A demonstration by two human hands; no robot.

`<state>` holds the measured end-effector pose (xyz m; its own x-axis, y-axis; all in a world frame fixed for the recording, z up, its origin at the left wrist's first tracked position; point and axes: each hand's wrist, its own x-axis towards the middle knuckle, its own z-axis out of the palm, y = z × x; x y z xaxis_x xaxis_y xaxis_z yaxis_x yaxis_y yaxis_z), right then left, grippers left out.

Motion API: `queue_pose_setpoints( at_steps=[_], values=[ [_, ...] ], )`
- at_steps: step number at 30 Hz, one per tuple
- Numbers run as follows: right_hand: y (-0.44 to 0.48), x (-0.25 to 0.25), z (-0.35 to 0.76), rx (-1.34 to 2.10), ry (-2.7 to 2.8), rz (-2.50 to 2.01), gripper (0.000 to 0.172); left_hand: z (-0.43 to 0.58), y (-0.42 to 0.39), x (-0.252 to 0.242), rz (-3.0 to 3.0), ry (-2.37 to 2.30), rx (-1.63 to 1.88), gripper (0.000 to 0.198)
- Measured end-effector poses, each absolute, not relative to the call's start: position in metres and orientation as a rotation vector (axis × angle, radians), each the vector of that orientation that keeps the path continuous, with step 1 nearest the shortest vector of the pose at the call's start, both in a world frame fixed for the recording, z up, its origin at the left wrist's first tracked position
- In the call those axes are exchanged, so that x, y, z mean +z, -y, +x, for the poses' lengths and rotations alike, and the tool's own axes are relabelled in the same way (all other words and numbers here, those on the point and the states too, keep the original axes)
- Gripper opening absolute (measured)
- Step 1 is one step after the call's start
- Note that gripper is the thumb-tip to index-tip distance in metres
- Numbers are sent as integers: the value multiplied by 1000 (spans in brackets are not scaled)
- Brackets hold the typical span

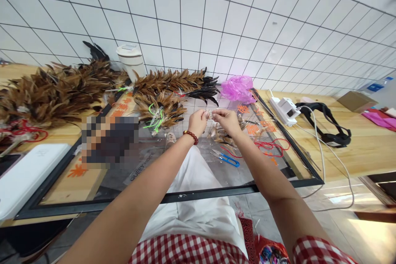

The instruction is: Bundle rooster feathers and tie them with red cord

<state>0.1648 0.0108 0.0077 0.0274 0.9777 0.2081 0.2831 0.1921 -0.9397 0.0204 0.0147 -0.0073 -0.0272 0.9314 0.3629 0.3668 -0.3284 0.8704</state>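
Observation:
My left hand (198, 121) and my right hand (227, 119) meet above a glass tabletop (198, 173), both pinched on a small bundle of brown feathers (209, 114); a red bead bracelet sits on the left wrist. Below the right hand lie loose brown feathers (221, 135), red string (272, 145) and blue-handled thread snips (227, 158). A feather bunch tied with green cord (159, 111) lies left of my left hand.
Long brown feather strings (52, 95) and a darker feather row (182, 82) lie at the back. A white cup (131, 61), pink plastic bag (237, 88), white power strip (283, 110), black headset (328, 121), cardboard box (355, 101) and white case (27, 177) surround the glass.

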Motion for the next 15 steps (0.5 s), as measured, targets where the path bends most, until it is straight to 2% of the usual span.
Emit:
queue_pose_setpoints(
  at_steps=[4,10,15],
  values=[
    [-11,8,168,696,1513,-1272,13,19,-11,-1,1713,-1317,1547,18],
    [-1,17,168,396,1712,-1181,17,25,-8,-5,1556,-1034,1246,18],
    [-9,13,170,567,1522,-1186,29,25,-14,-7,1397,-1037,1394,20]
  ],
)
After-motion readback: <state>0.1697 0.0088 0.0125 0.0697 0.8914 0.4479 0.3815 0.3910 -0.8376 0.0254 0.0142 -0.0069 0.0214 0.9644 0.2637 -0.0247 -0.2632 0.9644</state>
